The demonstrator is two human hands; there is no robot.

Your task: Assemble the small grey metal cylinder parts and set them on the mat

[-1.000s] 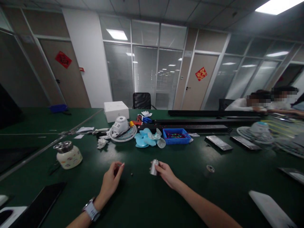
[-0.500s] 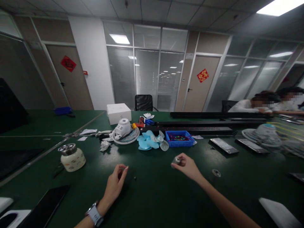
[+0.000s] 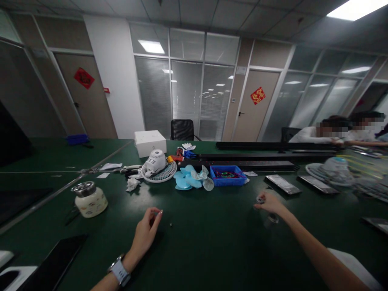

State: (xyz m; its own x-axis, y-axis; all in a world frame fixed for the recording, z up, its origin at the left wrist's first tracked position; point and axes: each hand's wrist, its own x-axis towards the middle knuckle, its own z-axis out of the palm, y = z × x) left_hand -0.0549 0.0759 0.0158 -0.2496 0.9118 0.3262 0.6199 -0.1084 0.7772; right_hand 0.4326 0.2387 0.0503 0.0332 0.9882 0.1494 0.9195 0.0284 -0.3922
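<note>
My right hand [image 3: 270, 202] is closed on a small round metal part [image 3: 260, 199], its fingers blurred by motion. Just below that hand a second metal ring-shaped part [image 3: 273, 218] lies on the green table. My left hand [image 3: 146, 229], with a watch [image 3: 120, 271] at the wrist, rests by the table with loosely curled fingers. A gap shows between its thumb and fingers, and nothing is seen in it. To the right of it lies a tiny metal piece [image 3: 171, 224].
Light-blue fan blades [image 3: 188, 178], a white fan housing [image 3: 156, 161] and a blue tray [image 3: 228, 182] of wires stand ahead. A cream jar [image 3: 91, 204] is at left. Flat metal-faced units [image 3: 283, 184] lie at right, with people [image 3: 309, 135] seated beyond.
My right hand has moved right with the round metal part, from near the middle to above the metal ring. My left hand has stayed nearly still.
</note>
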